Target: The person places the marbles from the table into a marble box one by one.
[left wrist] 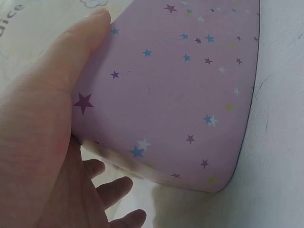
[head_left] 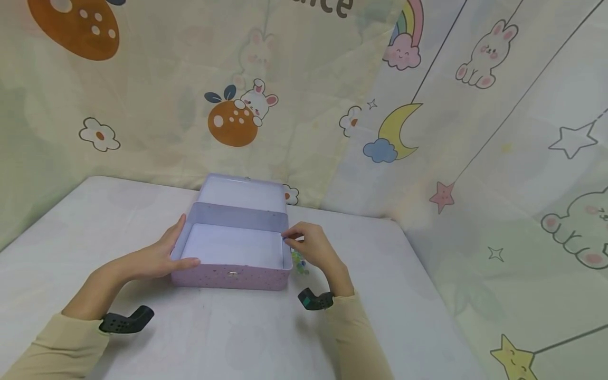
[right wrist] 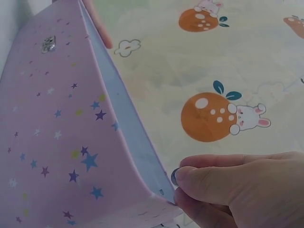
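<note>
Fingers pinching dark piece, star-printed pink box

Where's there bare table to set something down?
White table shows bare right of the right hand, in front of the box, and left of the left hand. The box's right side is crowded with the right hand and small greenish pieces.

We glimpse only a sliver of a dark piece pinched in the right hand, which covers the rest. Beside the star-patterned box, greenish bits, partly hidden, are too small for us to identify. The head view's top edge cuts off printed lettering.
</note>
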The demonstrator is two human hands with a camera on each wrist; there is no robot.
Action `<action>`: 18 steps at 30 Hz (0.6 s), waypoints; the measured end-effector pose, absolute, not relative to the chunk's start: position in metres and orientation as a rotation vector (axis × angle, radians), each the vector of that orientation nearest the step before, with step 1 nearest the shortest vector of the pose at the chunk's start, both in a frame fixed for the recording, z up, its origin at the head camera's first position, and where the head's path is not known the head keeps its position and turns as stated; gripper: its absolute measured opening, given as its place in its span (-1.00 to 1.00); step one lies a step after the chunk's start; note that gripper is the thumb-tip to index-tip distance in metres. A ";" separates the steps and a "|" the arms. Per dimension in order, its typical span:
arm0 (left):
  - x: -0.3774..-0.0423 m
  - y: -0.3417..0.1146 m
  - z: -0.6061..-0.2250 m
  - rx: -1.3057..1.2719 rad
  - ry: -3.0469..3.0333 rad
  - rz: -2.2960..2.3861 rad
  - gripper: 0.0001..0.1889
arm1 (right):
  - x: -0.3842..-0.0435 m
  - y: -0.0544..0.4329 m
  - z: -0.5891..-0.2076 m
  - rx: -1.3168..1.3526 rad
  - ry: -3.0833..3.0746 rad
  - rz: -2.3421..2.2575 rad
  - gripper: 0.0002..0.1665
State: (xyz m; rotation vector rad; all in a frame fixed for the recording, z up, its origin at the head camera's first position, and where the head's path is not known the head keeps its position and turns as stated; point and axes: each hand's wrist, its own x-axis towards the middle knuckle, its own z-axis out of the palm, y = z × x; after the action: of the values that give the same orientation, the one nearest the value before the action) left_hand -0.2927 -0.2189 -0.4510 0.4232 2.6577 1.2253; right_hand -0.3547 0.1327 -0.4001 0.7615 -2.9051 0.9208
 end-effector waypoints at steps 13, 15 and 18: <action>-0.295 -0.221 -0.454 0.434 2.647 1.239 0.23 | -0.353 0.130 -0.401 0.867 -2.867 1.022 -0.83; -0.295 -0.221 -0.455 0.431 2.646 1.238 0.23 | -0.353 0.129 -0.401 0.862 -2.872 1.023 -0.83; -0.295 -0.221 -0.455 0.426 2.646 1.234 0.23 | -0.352 0.128 -0.401 0.857 -2.878 1.014 -0.84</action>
State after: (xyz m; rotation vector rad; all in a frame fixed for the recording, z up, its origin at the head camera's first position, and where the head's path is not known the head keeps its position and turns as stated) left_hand -0.2948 -0.2208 -0.4546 0.4260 2.6460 1.2339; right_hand -0.3523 0.1282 -0.4013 0.8575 -2.8780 1.0141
